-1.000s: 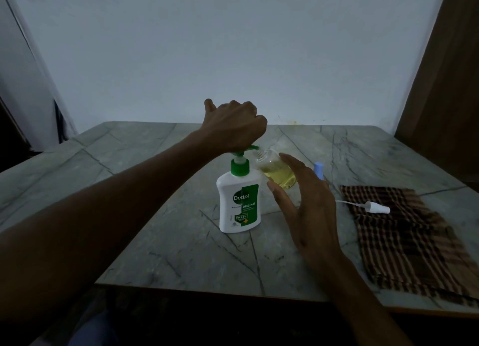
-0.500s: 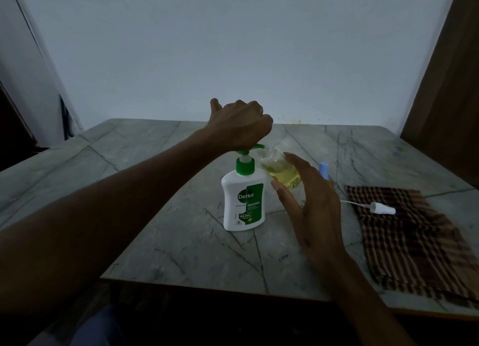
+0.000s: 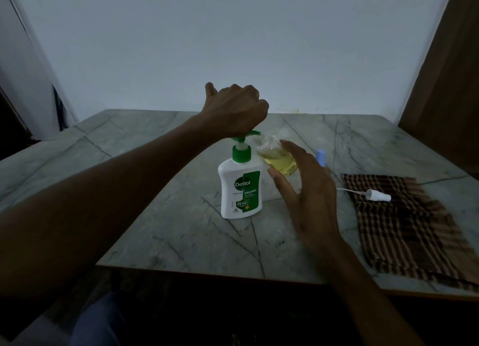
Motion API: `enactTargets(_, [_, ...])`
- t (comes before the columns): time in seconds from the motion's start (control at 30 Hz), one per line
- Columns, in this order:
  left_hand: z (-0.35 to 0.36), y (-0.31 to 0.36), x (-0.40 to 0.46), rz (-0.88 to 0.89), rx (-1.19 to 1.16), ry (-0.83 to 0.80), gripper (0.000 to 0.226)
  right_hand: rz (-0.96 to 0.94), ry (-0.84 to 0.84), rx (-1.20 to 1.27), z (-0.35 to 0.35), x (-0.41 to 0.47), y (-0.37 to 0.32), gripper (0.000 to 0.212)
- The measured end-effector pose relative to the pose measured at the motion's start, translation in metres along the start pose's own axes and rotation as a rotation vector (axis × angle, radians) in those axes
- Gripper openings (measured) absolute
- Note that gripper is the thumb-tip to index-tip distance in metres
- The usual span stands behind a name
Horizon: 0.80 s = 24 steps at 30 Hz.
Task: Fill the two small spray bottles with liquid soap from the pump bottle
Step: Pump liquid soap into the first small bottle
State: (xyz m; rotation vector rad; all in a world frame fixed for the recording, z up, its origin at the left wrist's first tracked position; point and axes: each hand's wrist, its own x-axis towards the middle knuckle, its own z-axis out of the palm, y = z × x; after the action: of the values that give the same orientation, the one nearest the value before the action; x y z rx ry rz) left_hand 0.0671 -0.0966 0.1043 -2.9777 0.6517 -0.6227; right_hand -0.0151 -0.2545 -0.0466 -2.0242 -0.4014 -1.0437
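Dettol pump bottle point(image 3: 239, 190) stands upright on the grey marble-patterned table point(image 3: 160, 231), near centre, long axis vertical; its green pump head point(image 3: 248, 135) has the spout pointing to the right, toward the mouth of the small clear spray bottle point(image 3: 276, 157). Label faces the camera: "Dettol" in white on a green shield, "ORIGINAL" beneath, and "99.99%" lower down; finer print too small to read. The spray bottle is uncapped and tilted, neck up and leftward toward the spout, base down and to the right; lower part holds yellow liquid. Left hand point(image 3: 234, 112) sits on top of the pump head, fingers curled into a fist, thumb sticking up at the rear; the heel of the fist presses on the pump. Right hand point(image 3: 307, 190) is at the spray bottle's near side, fingers extended and slightly spread; the index finger lies along the bottle's right side, but whether the hidden fingers curl round it I cannot tell. A light blue cap point(image 3: 321, 157) shows just beyond the right hand, its lower part hidden. A brown checked cloth point(image 3: 409, 231) lies at the right of the table; a white spray nozzle with dip tube point(image 3: 377, 195) lies on its side across the cloth's left edge, tube pointing left.
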Motion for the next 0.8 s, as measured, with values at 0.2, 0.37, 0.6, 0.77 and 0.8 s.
enactTargets(0.2, [0.011, 0.002, -0.001, 0.033, 0.000, 0.000, 0.033, 0.013, 0.007, -0.027, 0.002, 0.000, 0.000, 0.051])
enactTargets(0.37, [0.011, 0.000, 0.000, 0.002, -0.034, -0.013, 0.032, -0.001, 0.014, -0.006, 0.001, -0.001, 0.000, 0.051])
enactTargets(0.6, [0.004, 0.003, 0.000, 0.003, 0.009, -0.051, 0.027, 0.022, 0.014, 0.003, 0.000, -0.001, -0.003, 0.050])
enactTargets(0.77, [0.009, 0.003, 0.000, 0.006, 0.012, -0.030, 0.029, 0.016, 0.005, 0.001, -0.001, 0.000, -0.004, 0.050])
enactTargets(0.8, [0.008, 0.004, -0.001, 0.006, 0.009, -0.044, 0.026, 0.018, 0.007, 0.001, -0.001, -0.001, -0.003, 0.050])
